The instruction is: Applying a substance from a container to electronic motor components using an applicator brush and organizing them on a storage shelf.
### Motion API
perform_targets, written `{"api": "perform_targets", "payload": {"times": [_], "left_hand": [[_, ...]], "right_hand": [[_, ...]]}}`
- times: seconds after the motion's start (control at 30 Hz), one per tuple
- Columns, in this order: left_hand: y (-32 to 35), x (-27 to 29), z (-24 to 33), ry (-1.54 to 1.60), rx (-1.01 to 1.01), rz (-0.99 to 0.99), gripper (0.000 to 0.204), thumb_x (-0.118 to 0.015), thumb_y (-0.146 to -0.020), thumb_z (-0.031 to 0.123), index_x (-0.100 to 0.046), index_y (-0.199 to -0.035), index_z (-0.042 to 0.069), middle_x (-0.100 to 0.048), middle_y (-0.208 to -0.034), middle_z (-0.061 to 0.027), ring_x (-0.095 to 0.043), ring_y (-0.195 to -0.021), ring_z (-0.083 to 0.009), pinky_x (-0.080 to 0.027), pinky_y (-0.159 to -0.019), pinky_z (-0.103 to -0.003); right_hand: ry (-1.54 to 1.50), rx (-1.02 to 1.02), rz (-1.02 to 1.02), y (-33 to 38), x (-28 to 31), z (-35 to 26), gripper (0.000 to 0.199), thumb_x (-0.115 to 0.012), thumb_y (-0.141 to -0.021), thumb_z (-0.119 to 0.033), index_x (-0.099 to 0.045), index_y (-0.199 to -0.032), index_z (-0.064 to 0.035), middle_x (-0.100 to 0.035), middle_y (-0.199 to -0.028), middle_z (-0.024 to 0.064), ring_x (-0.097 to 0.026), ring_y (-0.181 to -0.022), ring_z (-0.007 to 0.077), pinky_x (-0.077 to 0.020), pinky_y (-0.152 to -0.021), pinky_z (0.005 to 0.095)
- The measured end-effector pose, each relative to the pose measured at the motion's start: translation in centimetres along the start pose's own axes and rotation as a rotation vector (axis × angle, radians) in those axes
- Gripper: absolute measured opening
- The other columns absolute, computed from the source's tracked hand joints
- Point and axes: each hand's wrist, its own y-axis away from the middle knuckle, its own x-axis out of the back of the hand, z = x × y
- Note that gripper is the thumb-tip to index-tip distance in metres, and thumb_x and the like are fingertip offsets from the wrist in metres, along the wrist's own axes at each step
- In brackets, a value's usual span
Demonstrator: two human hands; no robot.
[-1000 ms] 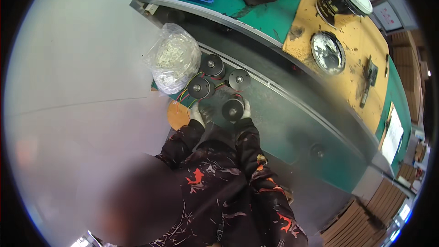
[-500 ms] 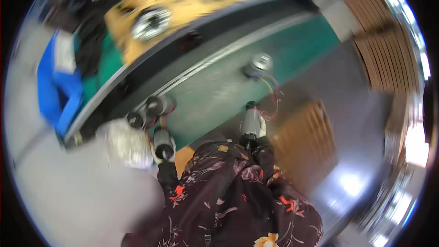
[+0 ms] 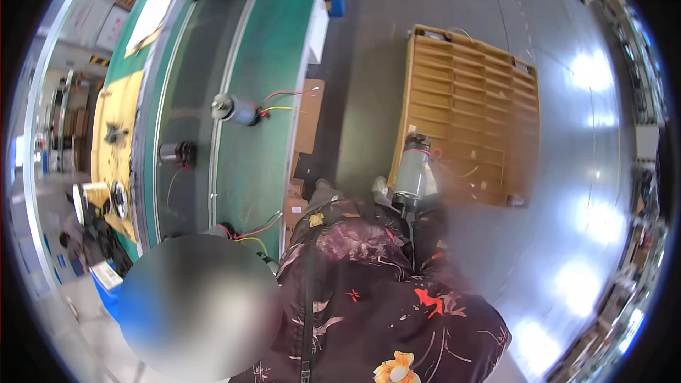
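Observation:
My right hand (image 3: 394, 197), in a pale glove, grips the lower end of a grey cylindrical motor (image 3: 413, 169) with red wires at its top. It holds the motor upright over the near edge of a tan wooden crate (image 3: 474, 103) split into several narrow compartments, which sits on the floor. My left hand is hidden behind a blurred patch at the lower left. Red, yellow and black wires (image 3: 250, 232) stick out from that patch over the green bench (image 3: 266, 50).
A silver motor with red and yellow wires (image 3: 237, 108) lies on the green bench. A smaller dark motor (image 3: 177, 152) rests on the dark conveyor belt (image 3: 186, 85). A yellow board with round parts (image 3: 113, 142) lies beyond. Brown cardboard (image 3: 309, 117) stands beside the bench.
My view has swung right, from the bench to the floor crate. My right hand has carried the grey motor away from the bench and over the crate's edge.

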Motion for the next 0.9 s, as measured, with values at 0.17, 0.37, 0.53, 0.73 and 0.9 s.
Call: {"api": "perform_targets", "payload": {"times": [0.17,0.37,0.53,0.73,0.9], "left_hand": [[-3.1,-5.0,1.4,-0.425,0.137,-0.063,0.044,-0.072,-0.081,0.030,-0.063,-0.120,0.011,-0.070,-0.107,-0.0099,-0.065,-0.099,-0.0302,-0.054,-0.088,-0.047],[-7.8,-11.5,3.9,-0.864,0.275,-0.112,0.044,-0.073,-0.081,0.028,-0.063,-0.120,0.011,-0.070,-0.105,-0.0093,-0.066,-0.098,-0.0293,-0.054,-0.087,-0.045],[-15.1,-23.6,1.8,-1.183,0.454,-0.293,0.045,-0.073,-0.080,0.027,-0.063,-0.120,0.010,-0.071,-0.104,-0.0088,-0.067,-0.097,-0.0285,-0.054,-0.087,-0.044],[-23.2,-43.3,-2.7,-1.600,0.380,-0.485,0.048,-0.075,-0.077,0.029,-0.063,-0.115,0.001,-0.070,-0.089,-0.0095,-0.069,-0.074,-0.0232,-0.058,-0.070,-0.040],[-24.0,-57.5,-14.2,-1.866,0.409,-0.690,0.053,-0.081,-0.070,0.024,-0.063,-0.114,0.001,-0.070,-0.092,-0.0096,-0.070,-0.076,-0.0209,-0.057,-0.071,-0.037]], "right_hand": [[-0.116,0.120,0.346,3.7,10.4,0.8,0.073,-0.074,-0.083,-0.048,-0.051,-0.135,-0.0026,-0.067,-0.113,0.0173,-0.069,-0.092,0.0327,-0.0576,-0.085,0.0472],[-0.461,0.282,0.372,6.6,12.4,5.3,0.073,-0.074,-0.082,-0.048,-0.050,-0.134,-0.0017,-0.066,-0.111,0.0211,-0.068,-0.091,0.0379,-0.0576,-0.083,0.0508],[-0.685,0.422,0.622,10.5,16.8,6.9,0.077,-0.077,-0.078,-0.049,-0.051,-0.133,-0.0027,-0.066,-0.110,0.0192,-0.067,-0.091,0.0374,-0.0570,-0.084,0.0519],[-0.803,0.441,0.784,7.4,13.2,6.3,0.081,-0.079,-0.074,-0.052,-0.050,-0.131,-0.0012,-0.065,-0.109,0.0212,-0.067,-0.092,0.0381,-0.0565,-0.085,0.0532],[-0.915,0.454,0.620,1.5,16.8,5.7,0.067,-0.077,-0.081,-0.044,-0.055,-0.130,-0.0036,-0.068,-0.110,0.0149,-0.069,-0.094,0.0315,-0.0569,-0.088,0.0479]]}}
